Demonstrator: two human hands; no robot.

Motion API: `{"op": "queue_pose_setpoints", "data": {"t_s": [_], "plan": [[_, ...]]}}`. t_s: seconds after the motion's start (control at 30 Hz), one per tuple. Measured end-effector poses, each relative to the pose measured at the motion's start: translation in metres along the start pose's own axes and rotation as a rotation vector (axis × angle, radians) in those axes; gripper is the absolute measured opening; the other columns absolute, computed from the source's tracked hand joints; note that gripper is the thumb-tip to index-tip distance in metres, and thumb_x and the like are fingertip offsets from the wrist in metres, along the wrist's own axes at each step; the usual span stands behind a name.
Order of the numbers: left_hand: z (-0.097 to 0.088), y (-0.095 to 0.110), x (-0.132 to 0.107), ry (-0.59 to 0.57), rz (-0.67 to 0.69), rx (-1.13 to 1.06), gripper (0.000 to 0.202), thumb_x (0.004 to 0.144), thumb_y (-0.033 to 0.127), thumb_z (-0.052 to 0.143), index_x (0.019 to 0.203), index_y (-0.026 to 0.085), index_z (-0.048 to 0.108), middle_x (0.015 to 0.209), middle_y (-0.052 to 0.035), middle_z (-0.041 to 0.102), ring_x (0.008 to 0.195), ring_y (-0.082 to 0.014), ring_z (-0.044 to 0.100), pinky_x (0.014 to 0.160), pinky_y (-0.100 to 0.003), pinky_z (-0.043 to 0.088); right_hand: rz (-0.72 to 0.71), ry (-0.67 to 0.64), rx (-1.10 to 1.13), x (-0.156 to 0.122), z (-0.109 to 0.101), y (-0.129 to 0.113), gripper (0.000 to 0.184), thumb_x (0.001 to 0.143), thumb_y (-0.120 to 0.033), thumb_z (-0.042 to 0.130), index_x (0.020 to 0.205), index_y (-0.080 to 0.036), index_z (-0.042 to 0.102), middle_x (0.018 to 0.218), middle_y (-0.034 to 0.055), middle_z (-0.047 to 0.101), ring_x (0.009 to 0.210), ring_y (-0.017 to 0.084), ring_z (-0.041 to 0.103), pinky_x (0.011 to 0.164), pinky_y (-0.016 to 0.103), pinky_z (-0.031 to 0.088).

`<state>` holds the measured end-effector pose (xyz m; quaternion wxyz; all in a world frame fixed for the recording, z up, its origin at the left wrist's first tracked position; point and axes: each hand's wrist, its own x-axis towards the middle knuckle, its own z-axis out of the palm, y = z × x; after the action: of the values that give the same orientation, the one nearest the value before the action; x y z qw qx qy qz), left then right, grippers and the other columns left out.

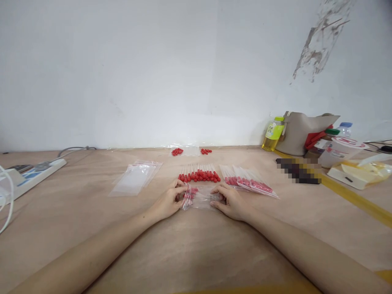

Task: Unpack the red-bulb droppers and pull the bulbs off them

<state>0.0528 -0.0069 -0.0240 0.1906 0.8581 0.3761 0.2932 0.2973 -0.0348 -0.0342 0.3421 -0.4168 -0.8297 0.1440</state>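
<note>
My left hand (168, 201) and my right hand (231, 201) pinch the two ends of a small clear zip bag (200, 197) lying on the wooden table (190, 245). The bag holds droppers with red bulbs at its left end. Just beyond it lies a loose row of red-bulb droppers (199, 175). To the right of that row sit filled zip bags (248, 183) of the same droppers. A stack of empty zip bags (134, 178) lies to the left.
Loose red bulbs (177, 151) lie near the wall on clear plastic. A white power strip (30, 174) with cables is at the far left. At the right stand a yellow-liquid bottle (273, 134), a beige bag (301, 131), other bottles and a white tray (357, 174).
</note>
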Motion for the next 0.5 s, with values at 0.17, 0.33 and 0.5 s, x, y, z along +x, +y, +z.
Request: {"op": "queue_pose_setpoints", "data": {"t_s": [0.17,0.33,0.5], "plan": [[-0.0016,0.0018,0.0002,-0.021,-0.003,0.012,0.030,0.076,0.035,0.056,0.102,0.020,0.058,0.096,-0.0044,0.045,0.071,-0.0120,0.047,0.059,-0.023,0.042,0.046,-0.021,0.023,0.0007,-0.0001,-0.0001,0.036,0.073,-0.024,0.059,0.108,-0.018,0.051,0.112,0.0106,0.042,0.071,0.012,0.048,0.063,0.028,0.046],[-0.0022,-0.0001,-0.0013,-0.071,-0.078,-0.062,0.025,0.075,0.036,0.057,0.091,0.017,0.052,0.075,0.0012,0.046,0.059,-0.0092,0.041,0.052,-0.020,0.036,0.036,-0.081,0.009,0.0025,-0.0013,-0.0007,0.031,0.074,-0.025,0.058,0.104,-0.017,0.056,0.101,0.0084,0.049,0.072,0.013,0.049,0.066,0.029,0.045],[-0.0016,-0.0002,-0.0057,-0.125,-0.057,-0.126,0.022,0.080,0.034,0.051,0.094,0.018,0.046,0.071,0.0025,0.047,0.059,-0.0086,0.041,0.053,-0.020,0.036,0.012,-0.078,0.021,0.0018,-0.0009,-0.0001,0.028,0.074,-0.023,0.058,0.102,-0.018,0.057,0.094,0.0071,0.052,0.073,0.014,0.049,0.067,0.029,0.044]]}}
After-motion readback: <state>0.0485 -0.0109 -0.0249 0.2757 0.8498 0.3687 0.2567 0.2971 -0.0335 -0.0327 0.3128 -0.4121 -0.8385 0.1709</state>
